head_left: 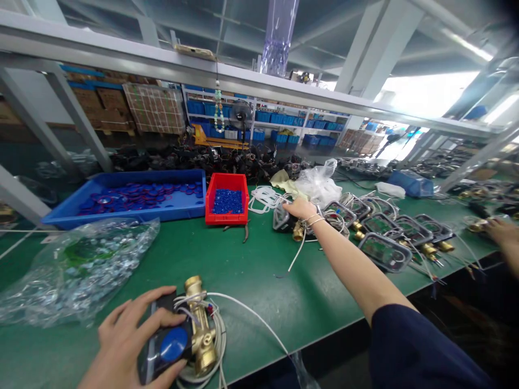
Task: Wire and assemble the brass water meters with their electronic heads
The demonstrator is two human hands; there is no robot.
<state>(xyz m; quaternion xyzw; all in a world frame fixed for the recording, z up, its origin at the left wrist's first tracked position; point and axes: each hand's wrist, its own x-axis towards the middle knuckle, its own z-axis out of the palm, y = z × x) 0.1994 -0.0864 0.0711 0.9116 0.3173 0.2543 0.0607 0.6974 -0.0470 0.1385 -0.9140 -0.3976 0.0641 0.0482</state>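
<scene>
My left hand (pixel 138 329) grips a water meter (pixel 198 335) by its black housing, near the front edge of the bench. A round blue disc (pixel 173 343) sits on that housing, beside a brass pipe body. Coiled white cable (pixel 221 337) lies around it, one length running right. My right hand (pixel 300 208) is stretched far forward, closed on a second water meter (pixel 298 231) with a brass fitting and clear-rimmed housing; its fingertips are partly hidden. Several more meters (pixel 385 252) with clear covers and cables lie to the right of that hand.
A blue tray (pixel 178 212) of blue discs, a red bin (pixel 226 219) of small blue parts and a clear bag (pixel 117 270) of parts occupy the left. White gaskets (pixel 264 198) and a plastic bag (pixel 322 183) lie behind. Another person's hand (pixel 503 232) shows far right.
</scene>
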